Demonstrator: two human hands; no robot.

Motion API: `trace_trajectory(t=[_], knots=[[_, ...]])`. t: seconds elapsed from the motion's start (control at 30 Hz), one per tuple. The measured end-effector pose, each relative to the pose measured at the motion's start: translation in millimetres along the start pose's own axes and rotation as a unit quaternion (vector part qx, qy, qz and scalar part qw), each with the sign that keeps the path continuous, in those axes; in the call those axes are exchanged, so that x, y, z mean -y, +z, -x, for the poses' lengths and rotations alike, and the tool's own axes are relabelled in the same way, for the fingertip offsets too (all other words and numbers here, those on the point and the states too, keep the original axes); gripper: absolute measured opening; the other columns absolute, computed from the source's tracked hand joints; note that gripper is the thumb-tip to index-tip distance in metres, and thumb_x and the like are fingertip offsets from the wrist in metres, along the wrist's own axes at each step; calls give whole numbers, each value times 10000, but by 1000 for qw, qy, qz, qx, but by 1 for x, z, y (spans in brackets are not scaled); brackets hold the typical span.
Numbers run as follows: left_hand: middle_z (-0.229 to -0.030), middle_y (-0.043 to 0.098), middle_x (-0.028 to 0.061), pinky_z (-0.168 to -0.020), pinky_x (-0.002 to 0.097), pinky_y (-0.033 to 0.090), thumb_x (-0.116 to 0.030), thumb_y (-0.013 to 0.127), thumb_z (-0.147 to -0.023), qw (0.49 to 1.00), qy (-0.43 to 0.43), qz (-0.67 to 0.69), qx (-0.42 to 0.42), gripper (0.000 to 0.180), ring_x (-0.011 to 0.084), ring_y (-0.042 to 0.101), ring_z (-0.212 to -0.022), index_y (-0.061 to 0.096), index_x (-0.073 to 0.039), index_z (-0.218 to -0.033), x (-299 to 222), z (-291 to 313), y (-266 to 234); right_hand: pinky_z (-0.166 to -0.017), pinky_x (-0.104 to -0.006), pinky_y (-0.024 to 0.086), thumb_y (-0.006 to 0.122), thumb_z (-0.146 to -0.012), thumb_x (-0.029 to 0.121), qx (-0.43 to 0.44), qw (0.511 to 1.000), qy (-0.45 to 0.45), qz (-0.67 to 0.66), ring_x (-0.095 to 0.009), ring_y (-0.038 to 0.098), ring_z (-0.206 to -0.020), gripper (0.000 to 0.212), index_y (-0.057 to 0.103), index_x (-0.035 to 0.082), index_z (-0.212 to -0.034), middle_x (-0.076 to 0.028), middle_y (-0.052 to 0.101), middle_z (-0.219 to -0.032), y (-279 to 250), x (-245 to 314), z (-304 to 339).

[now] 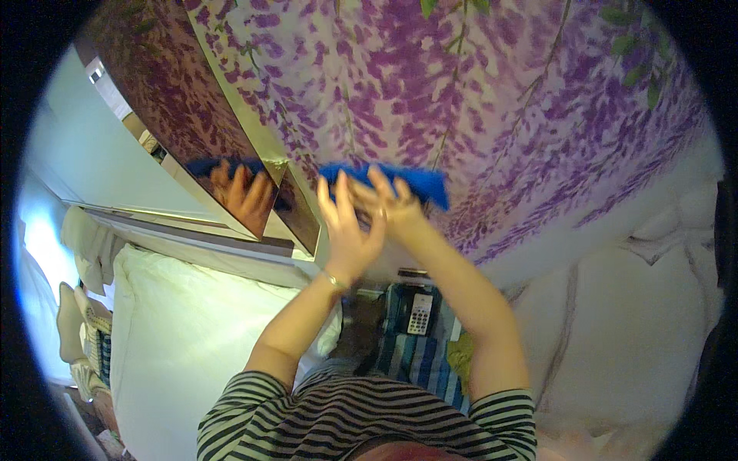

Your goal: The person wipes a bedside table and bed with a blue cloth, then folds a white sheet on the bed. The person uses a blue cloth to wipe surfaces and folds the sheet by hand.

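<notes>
A blue cloth [424, 184] lies stretched sideways against a wall [415, 84] printed with hanging purple flowers. My right hand [393, 209] has its fingers bent over the cloth's middle, pressing it. At the cloth's left end, my left hand [355, 234] touches it with long, slightly curved fingers; the thumb points toward my right hand. The two hands are close together and somewhat blurred. Both arms reach up and forward. A mirrored panel [181, 100] just left of my hands reflects fingers and the blue cloth.
Below on the left is a bed with a white cover [192, 338]. A white cordless phone [420, 313] lies on blue striped fabric [427, 357] beneath my arms, near a yellow-green cloth [460, 357]. Pale padded upholstery [615, 330] fills the right. Chairs [73, 323] stand far left.
</notes>
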State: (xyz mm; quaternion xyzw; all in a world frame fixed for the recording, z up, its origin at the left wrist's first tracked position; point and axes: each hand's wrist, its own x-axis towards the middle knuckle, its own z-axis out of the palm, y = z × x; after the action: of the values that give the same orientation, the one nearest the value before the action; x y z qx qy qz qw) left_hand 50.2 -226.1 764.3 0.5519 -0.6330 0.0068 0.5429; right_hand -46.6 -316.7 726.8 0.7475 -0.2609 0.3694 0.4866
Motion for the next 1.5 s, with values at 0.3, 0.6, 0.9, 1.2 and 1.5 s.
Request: trace_trajectory(t=[0.3, 0.6, 0.9, 1.2, 1.5], knots=[[-1446, 53, 381, -1084, 527, 187, -362, 581, -864, 989, 102, -94, 52, 829, 514, 118, -1349, 163, 92, -1418, -22, -30, -8, -1161, -422, 81, 544, -846, 236, 84, 990, -60, -98, -191, 213, -1400, 488, 488, 179, -1328, -32, 327, -1482, -17, -65, -55], [-1482, 268, 196, -1117, 499, 98, -438, 508, -850, 919, 346, -172, -77, 652, 358, 197, -1390, 407, -69, -1378, -130, -163, 29, -1051, -581, 224, 589, -803, 383, -130, 960, 238, -69, -424, 268, -1330, 647, 406, 119, -1365, -135, 316, -1461, -83, -209, -103], [-1495, 264, 150, -1130, 463, 90, -561, 483, -847, 867, 449, -215, -11, 684, 312, 170, -1407, 453, -113, -1362, -97, -87, 101, -998, -717, 105, 600, -767, 552, 29, 907, 420, 2, -556, 66, -1331, 733, 419, 154, -1356, -200, 166, -1498, -72, -157, 37], [-1465, 346, 107, -1102, 462, 165, -504, 490, -859, 866, 467, -169, -53, 644, 287, 280, -1363, 432, -125, -1377, -194, -158, 95, -1041, -664, 139, 572, -778, 479, -36, 941, 335, 28, -497, 129, -1353, 615, 480, 254, -1342, -147, 224, -1499, -112, -268, -26], [-1434, 392, 99, -1113, 417, 187, -388, 522, -823, 832, 530, -161, 12, 570, 286, 306, -1347, 486, -125, -1328, -175, -109, 145, -1062, -558, 227, 530, -864, 277, -90, 884, 458, 9, -490, 200, -1328, 543, 418, 84, -1359, -252, 225, -1461, -82, -206, 63]])
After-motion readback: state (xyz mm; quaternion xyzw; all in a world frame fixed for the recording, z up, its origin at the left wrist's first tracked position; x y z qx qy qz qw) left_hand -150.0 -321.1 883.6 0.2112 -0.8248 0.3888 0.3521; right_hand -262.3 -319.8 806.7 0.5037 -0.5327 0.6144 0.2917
